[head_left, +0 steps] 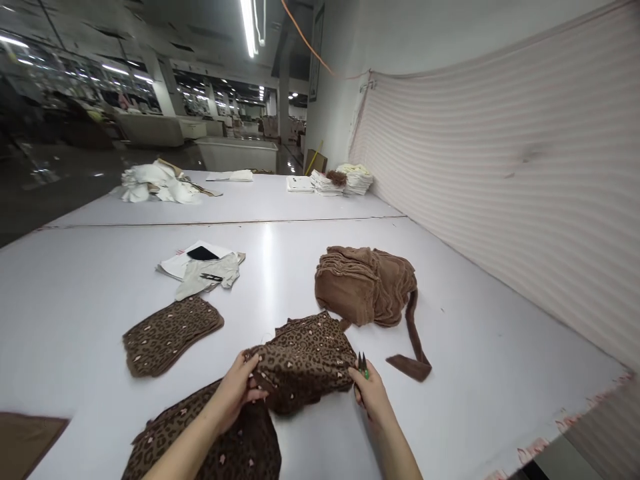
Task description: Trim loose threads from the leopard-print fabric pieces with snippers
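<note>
In both hands, soft leopard-print fabric

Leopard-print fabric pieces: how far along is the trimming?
Looks done: one flat leopard-print fabric piece lies set aside to the left. In hand: both hands grip a bunched leopard-print piece, the left hand at its left edge, the right hand also holding green-handled thread snips. Likely left: the leopard-print stack under the left forearm.
</note>
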Motion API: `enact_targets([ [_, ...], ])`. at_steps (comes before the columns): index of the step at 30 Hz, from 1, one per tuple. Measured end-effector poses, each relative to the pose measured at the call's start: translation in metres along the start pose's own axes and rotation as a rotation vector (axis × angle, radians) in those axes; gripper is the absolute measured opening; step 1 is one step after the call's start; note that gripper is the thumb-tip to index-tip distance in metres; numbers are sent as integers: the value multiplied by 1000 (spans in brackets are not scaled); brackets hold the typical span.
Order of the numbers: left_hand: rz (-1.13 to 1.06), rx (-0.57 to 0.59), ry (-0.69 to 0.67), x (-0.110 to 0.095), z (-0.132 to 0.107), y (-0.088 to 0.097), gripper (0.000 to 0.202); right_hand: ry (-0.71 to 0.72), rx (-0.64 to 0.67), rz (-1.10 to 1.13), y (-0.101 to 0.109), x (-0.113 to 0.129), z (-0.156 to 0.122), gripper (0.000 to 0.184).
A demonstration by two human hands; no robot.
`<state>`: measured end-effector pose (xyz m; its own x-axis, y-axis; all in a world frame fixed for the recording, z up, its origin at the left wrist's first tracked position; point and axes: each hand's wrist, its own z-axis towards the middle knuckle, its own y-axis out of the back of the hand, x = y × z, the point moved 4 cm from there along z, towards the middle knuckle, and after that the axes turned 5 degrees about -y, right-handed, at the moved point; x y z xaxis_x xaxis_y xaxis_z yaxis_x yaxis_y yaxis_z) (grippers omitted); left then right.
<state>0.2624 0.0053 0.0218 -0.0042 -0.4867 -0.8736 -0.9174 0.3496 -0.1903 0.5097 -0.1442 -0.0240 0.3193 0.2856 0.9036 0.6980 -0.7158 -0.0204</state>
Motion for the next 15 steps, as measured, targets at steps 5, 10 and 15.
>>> enact_targets([
  [5,-147,-73,-218,-77,-31,43,24,48,236,175,-64,51,-43,48],
  [10,-45,-167,-223,-94,-76,117,31,-16,397,211,-128,29,-93,61],
  [15,465,-499,-165,-22,-94,195,30,-185,481,-103,-157,-80,-110,63],
])
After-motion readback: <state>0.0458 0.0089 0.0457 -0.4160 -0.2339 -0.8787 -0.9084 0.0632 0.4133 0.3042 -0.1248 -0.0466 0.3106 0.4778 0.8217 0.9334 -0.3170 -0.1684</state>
